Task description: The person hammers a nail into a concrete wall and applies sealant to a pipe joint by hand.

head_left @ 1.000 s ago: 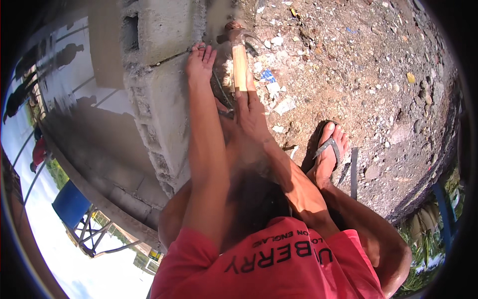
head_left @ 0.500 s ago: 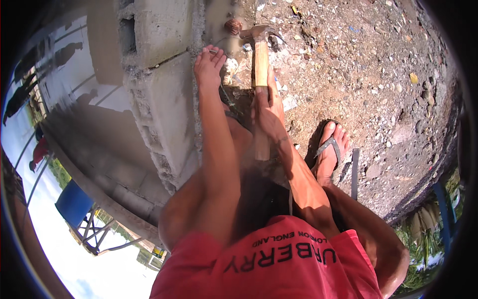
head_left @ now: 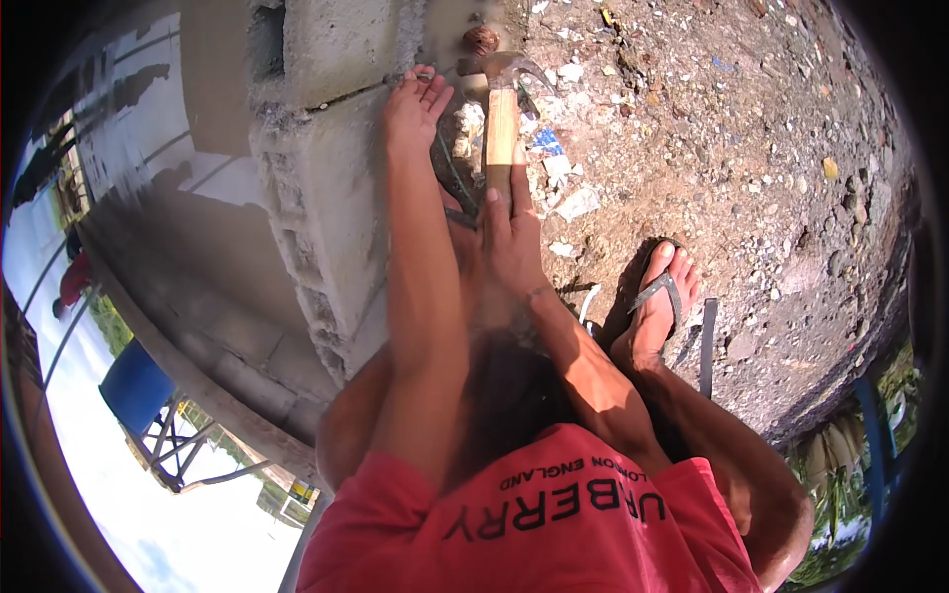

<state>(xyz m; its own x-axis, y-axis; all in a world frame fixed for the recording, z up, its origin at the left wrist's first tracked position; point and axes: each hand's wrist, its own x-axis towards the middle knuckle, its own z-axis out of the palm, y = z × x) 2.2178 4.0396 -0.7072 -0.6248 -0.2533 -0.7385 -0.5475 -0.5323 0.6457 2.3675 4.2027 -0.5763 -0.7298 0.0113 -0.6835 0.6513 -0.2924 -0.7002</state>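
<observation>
My right hand [head_left: 512, 242] is closed round the lower part of a claw hammer's handle. The claw hammer [head_left: 502, 133] has a pale wooden handle and a dark metal head, which points away from me. To its left, my left hand [head_left: 417, 114] rests against the edge of a grey concrete block wall [head_left: 348, 163], its fingers curled together. Something small and dark shows at those fingertips, too small to name. The hammer head is close to the left hand's fingers, with a gap between them. Just beyond the head is a rounded reddish-brown object [head_left: 481, 40].
Stony ground [head_left: 732, 178] with bits of litter spreads to the right. My sandalled foot [head_left: 657, 296] stands there beside a dark flat strip [head_left: 708, 346]. At the far left are a person in red [head_left: 75, 280] and a blue drum [head_left: 143, 385] on a stand.
The hammer and my right hand have shifted slightly left, nearer the left hand. My left hand has moved a little farther up along the wall edge.
</observation>
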